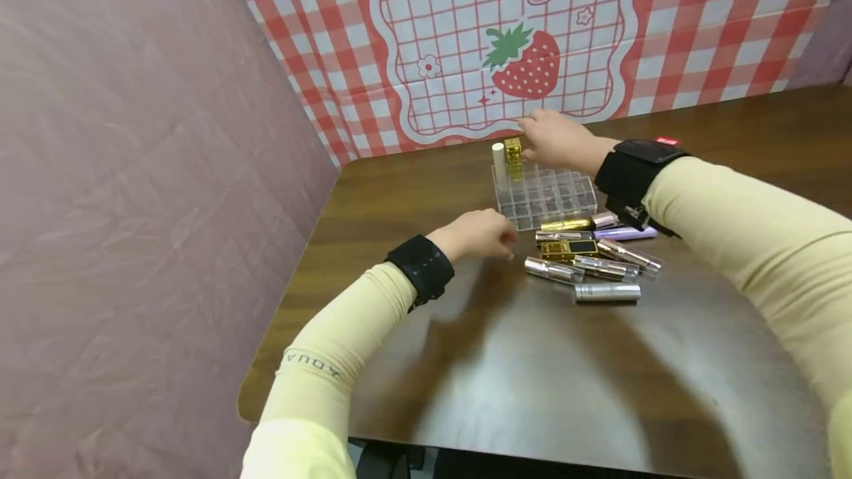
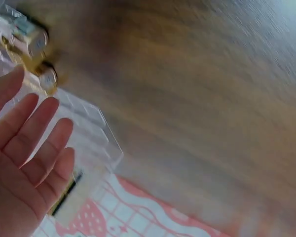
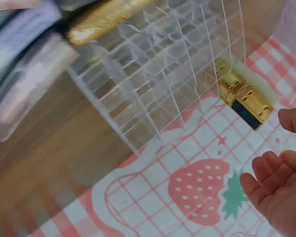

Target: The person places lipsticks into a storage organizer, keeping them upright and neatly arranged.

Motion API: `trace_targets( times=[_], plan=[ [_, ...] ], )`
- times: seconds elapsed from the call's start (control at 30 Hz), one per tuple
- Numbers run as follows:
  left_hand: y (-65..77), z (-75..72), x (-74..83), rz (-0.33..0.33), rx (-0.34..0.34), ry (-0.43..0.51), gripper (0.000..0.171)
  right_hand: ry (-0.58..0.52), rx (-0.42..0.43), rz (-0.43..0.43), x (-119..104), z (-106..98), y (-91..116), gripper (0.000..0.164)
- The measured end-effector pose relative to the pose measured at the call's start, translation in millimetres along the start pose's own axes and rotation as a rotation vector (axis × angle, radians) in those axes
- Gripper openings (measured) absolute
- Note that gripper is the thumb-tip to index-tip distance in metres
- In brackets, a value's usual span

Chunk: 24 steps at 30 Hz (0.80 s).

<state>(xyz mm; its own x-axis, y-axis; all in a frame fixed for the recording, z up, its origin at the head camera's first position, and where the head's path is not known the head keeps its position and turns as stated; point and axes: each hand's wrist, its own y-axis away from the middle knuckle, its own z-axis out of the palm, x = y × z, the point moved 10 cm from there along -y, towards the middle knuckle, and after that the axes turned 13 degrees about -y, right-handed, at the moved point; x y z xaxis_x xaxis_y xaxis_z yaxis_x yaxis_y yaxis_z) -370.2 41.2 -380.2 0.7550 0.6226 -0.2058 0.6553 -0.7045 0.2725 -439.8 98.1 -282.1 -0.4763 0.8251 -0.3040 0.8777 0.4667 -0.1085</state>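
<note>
A clear divided lipstick organizer (image 1: 547, 202) stands near the back of the table. In its back left corner, a white tube (image 1: 498, 157) and a gold lipstick (image 1: 513, 151) stand upright in compartments. My right hand (image 1: 560, 140) hovers just beside the gold lipstick, above the back edge of the organizer. The right wrist view shows that hand (image 3: 281, 185) with thumb and fingers apart, holding nothing. To the front left of the organizer is my left hand (image 1: 481, 233). Its fingers (image 2: 48, 140) are spread loosely with nothing in them.
Several lipstick tubes lie in front of the organizer, among them a gold one (image 1: 566, 225), a purple one (image 1: 626, 233), a gold-and-black one (image 1: 569, 249) and a silver one (image 1: 607, 293). A red-checked strawberry cloth (image 1: 452, 94) hangs behind the wooden table (image 1: 399, 198).
</note>
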Motion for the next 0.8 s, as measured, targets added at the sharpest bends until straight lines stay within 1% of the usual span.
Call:
trace_targets(
  times=[0.1,0.23,0.3,0.37,0.47,0.53,0.63,0.73,0.8],
  plan=[
    [-5.6,0.4,14.5,0.040,0.010,-0.026,0.032,0.007,0.011,-0.017,0.0,-10.0,20.2,0.053],
    [-12.7,7.0,31.8,0.093,0.017,-0.046,0.022,0.016,0.014,-0.008,7.6,-14.8,48.3,0.050],
    [-15.6,8.5,38.6,0.109,0.032,-0.072,0.018,0.022,0.020,-0.009,11.3,-15.9,61.3,0.049],
    [-18.8,9.4,40.9,0.107,0.031,-0.102,0.017,0.014,0.026,-0.008,17.0,-16.4,70.1,0.046],
    [-22.3,9.9,43.1,0.096,0.022,-0.141,0.016,0.009,0.033,-0.014,24.2,-16.9,80.3,0.045],
    [-23.3,9.6,44.4,0.089,0.010,-0.142,0.016,0.005,0.036,-0.015,29.3,-17.0,85.8,0.044],
    [-21.8,7.5,43.5,0.100,0.009,-0.136,0.015,0.001,0.038,-0.025,33.8,-15.3,89.4,0.042],
    [-17.8,-1.2,36.7,0.116,0.030,-0.103,0.014,0.000,0.041,-0.048,34.0,-13.0,90.7,0.039],
    [-14.7,-11.1,26.9,0.102,0.054,-0.071,0.012,-0.012,0.046,-0.075,32.1,-11.1,91.2,0.036]
  ],
)
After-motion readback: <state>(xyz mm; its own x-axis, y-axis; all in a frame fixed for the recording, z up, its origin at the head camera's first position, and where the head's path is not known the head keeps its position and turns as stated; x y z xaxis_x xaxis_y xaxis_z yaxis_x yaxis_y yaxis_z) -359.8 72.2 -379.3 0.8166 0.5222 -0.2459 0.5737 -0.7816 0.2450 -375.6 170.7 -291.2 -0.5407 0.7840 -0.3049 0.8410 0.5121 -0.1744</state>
